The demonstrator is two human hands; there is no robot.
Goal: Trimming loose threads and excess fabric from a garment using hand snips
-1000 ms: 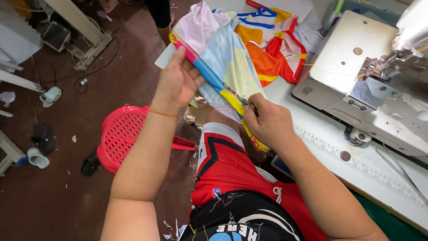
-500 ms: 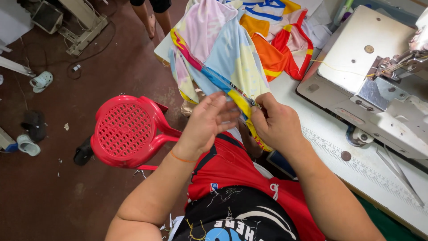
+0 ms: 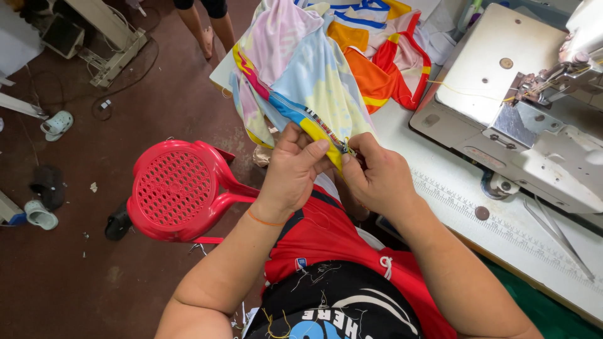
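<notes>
Head view. The left hand (image 3: 292, 169) and right hand (image 3: 377, 176) meet at the seamed edge of a multicoloured garment (image 3: 314, 75), which hangs off the near-left corner of the white sewing table (image 3: 452, 207). Left fingers are closed, pinching the yellow-and-blue edge between thumb and forefinger; right fingers are curled shut on the same edge, just beside the left thumb. The sewing machine (image 3: 521, 119) stands on the table, to the right of the garment. A red plastic stool (image 3: 179, 191) stands on the floor left of the table, near the left forearm.
</notes>
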